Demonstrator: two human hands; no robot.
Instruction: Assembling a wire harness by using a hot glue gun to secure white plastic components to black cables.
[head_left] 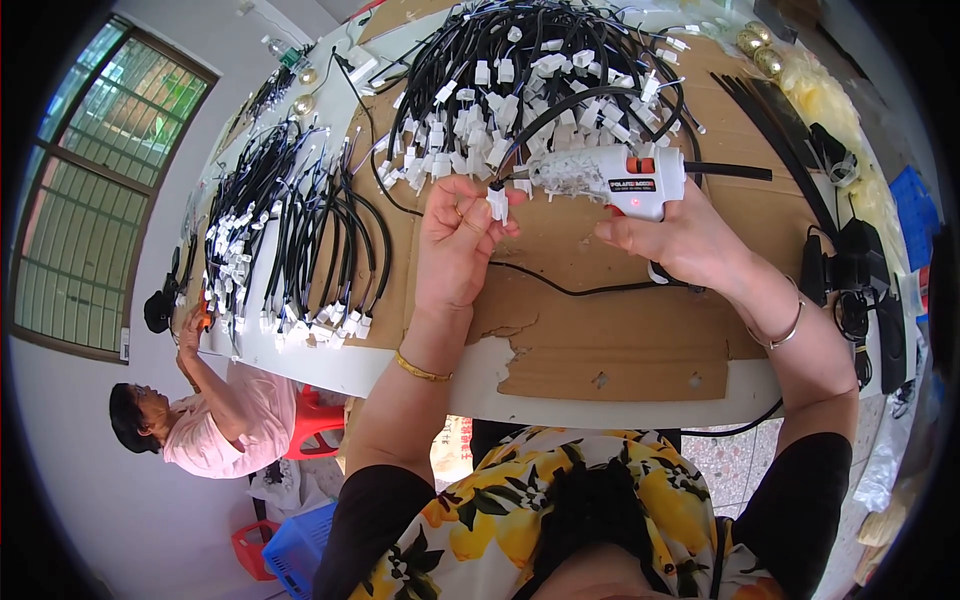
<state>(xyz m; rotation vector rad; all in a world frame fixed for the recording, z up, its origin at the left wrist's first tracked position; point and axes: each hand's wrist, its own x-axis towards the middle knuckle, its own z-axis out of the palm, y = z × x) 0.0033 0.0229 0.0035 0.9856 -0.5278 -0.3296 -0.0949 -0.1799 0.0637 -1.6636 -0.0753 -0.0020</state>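
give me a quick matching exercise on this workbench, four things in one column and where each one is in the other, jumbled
Things:
1. glue gun
2. white connector
3. black cable ties
4. gold bangle

Places:
a. on the left wrist
b. lying on the cardboard at the far right
c. held in the right hand
d. pinched in the left hand

Pairs: 1-c, 2-d, 3-b, 4-a
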